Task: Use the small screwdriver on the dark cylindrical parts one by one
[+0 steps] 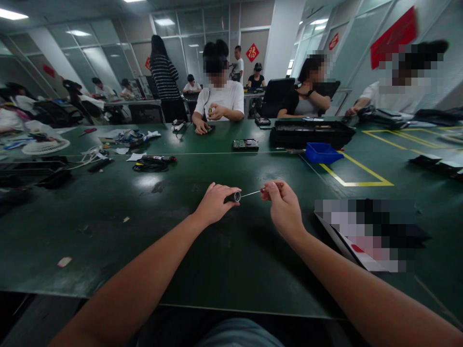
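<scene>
A long green desk (pixel 108 217) carries a blue bin (pixel 321 152) beside yellow floor-style tape markings (pixel 361 176), a black case (pixel 311 133), a circuit board (pixel 245 144) and coiled black cables (pixel 150 165). Opposite, a person in a white shirt (pixel 220 99) handles what may be a small device.

Most of the small black cylindrical part (pixel 234 196) is hidden inside the left hand (pixel 214 202); the thin metal tool's (pixel 250 193) handle disappears within the right hand (pixel 284 208).
</scene>
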The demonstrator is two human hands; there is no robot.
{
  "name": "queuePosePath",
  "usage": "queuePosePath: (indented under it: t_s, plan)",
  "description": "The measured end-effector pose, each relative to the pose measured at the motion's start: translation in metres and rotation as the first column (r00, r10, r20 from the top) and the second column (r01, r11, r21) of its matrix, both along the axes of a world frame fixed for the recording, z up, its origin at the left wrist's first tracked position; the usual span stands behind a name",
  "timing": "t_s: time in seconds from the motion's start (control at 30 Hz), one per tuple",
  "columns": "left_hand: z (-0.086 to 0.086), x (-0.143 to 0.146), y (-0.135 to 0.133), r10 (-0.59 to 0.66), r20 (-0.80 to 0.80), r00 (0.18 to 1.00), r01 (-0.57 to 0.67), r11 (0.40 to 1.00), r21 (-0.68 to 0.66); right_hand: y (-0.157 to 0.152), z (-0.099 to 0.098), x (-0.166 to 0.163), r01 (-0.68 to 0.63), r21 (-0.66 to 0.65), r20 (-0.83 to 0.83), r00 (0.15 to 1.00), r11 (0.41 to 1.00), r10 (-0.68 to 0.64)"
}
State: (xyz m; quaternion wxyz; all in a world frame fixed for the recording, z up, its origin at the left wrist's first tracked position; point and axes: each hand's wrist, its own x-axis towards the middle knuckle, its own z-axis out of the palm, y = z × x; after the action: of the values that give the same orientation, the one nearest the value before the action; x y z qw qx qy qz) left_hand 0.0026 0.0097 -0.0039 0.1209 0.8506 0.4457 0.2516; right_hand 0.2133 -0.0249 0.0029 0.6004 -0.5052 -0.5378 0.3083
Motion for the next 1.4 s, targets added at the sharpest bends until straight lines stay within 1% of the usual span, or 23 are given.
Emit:
queuePosePath:
  t_s: [0.1, 0.27, 0.53, 0.67, 0.8, 0.9, 1.0, 1.07, 1.13, 1.27, 1.33, 1.4]
  plan:
    - [0.000, 0.001, -0.001, -0.004, 0.020, 1.000, 0.004, 1.000, -0.025, -0.002, 0.004, -0.002, -0.021, 0.001, 0.038, 0.999, 1.000, 0.021]
    - [0.001, 0.002, -0.003, 0.001, 0.056, 0.998, 0.000, 1.000, -0.013, -0.005, 0.006, -0.003, -0.019, 0.020, 0.075, 0.997, 1.000, 0.017]
    - [0.002, 0.003, -0.005, -0.003, 0.098, 0.995, 0.006, 0.999, -0.033, -0.004, 0.006, -0.002, -0.028, 0.037, 0.067, 0.997, 0.999, 0.025]
    - [0.001, 0.003, -0.005, 0.010, 0.108, 0.994, -0.005, 0.999, -0.042, -0.003, 0.005, 0.000, -0.034, 0.017, 0.045, 0.998, 0.999, 0.033]
    - [0.002, 0.003, -0.006, -0.006, 0.106, 0.994, 0.012, 0.999, -0.048, -0.002, 0.005, 0.001, -0.032, -0.012, 0.036, 0.999, 0.999, 0.032]
    - [0.003, 0.003, -0.007, -0.019, 0.113, 0.993, 0.025, 0.999, -0.048, -0.005, 0.010, 0.002, 0.001, -0.025, 0.127, 0.992, 1.000, 0.002]
    - [0.002, 0.002, -0.006, -0.016, 0.127, 0.992, 0.022, 0.999, -0.048, -0.010, 0.016, 0.001, 0.050, -0.028, 0.275, 0.961, 0.998, -0.041]
    - [0.002, 0.002, -0.006, -0.010, 0.136, 0.991, 0.017, 0.999, -0.049, -0.011, 0.017, 0.000, 0.062, -0.004, 0.342, 0.938, 0.998, -0.057]
    - [0.001, 0.001, -0.005, -0.004, 0.141, 0.990, 0.011, 0.999, -0.050, -0.012, 0.016, 0.000, 0.039, 0.038, 0.369, 0.928, 0.999, -0.050]
    - [0.000, 0.001, -0.004, 0.021, 0.152, 0.988, -0.012, 0.998, -0.057, -0.011, 0.011, -0.001, -0.076, 0.115, 0.356, 0.934, 0.990, 0.030]
    - [0.000, 0.001, -0.004, 0.025, 0.157, 0.987, -0.015, 0.998, -0.061, -0.011, 0.010, 0.000, -0.124, 0.119, 0.360, 0.930, 0.985, 0.074]
    - [0.000, 0.001, -0.004, 0.018, 0.159, 0.987, -0.008, 0.998, -0.060, -0.011, 0.010, 0.000, -0.144, 0.104, 0.370, 0.924, 0.984, 0.097]
